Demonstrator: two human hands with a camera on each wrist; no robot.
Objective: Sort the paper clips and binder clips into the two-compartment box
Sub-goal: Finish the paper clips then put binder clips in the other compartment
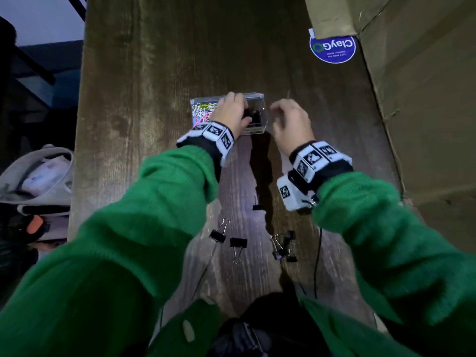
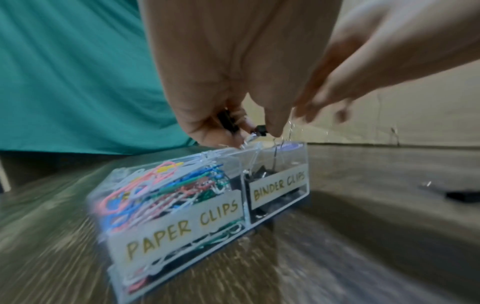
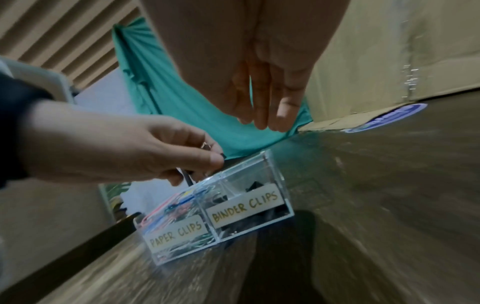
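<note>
left hand [image 2: 233,86] grip pinches black binder clips [image 2: 228,123] just above the box [image 3: 275,172] compartment labelled "binder clips"; right hand [image 1: 291,122] grip is relaxed and empty, just right of the box. the "paper clips" side is heaped with paper clips [image 2: 161,185]. loose binder clips [image 1: 238,243] remain on the worktop [image 1: 154,73] nearer the person than the box; far right of the box, a sticker [image 1: 332,51] reads "claygo".

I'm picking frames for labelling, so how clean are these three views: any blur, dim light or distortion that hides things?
Head view: dim, with dark shadows under the arms; the right hand is motion-blurred. Left wrist view: table streaked with blur, box labels readable, left hand soft. Right wrist view: brighter, edges smeared and bent by the wide lens.
</note>
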